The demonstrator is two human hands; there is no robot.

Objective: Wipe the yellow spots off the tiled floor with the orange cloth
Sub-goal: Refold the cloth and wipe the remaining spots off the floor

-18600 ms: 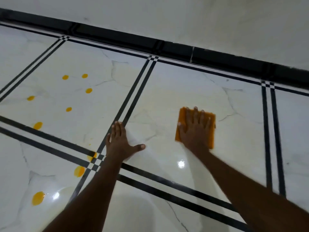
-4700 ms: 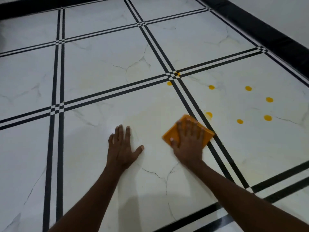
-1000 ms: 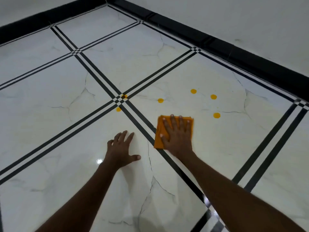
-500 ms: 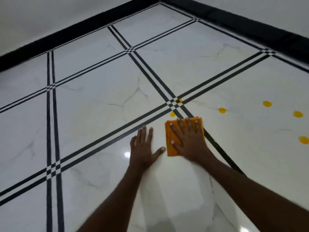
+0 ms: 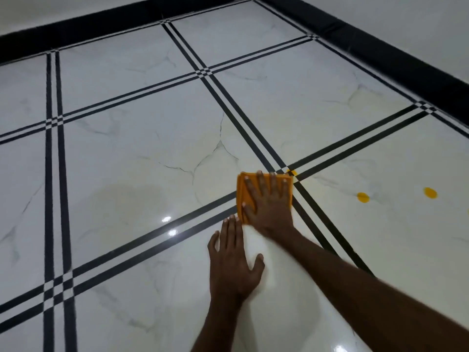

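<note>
The folded orange cloth (image 5: 243, 191) lies flat on the white tiled floor (image 5: 142, 153), just left of a crossing of black stripes. My right hand (image 5: 269, 204) presses down on the cloth with its fingers spread. My left hand (image 5: 232, 262) rests flat on the bare tile just below and left of it, fingers together, holding nothing. A small yellow spot (image 5: 293, 172) shows at the cloth's upper right corner, on the stripe crossing. Two more yellow spots (image 5: 363, 197) (image 5: 430, 193) lie on the tile to the right.
A black skirting band (image 5: 396, 59) runs along the white walls at the back and right, meeting in a corner at the top. Double black stripes (image 5: 54, 174) divide the glossy tiles. A faint damp patch (image 5: 127, 199) and light glints show left of the hands.
My right hand has slid the cloth up over the stripe crossing, covering the yellow spot that lay just above it. The view has swung, pushing the remaining spots toward the right edge.
</note>
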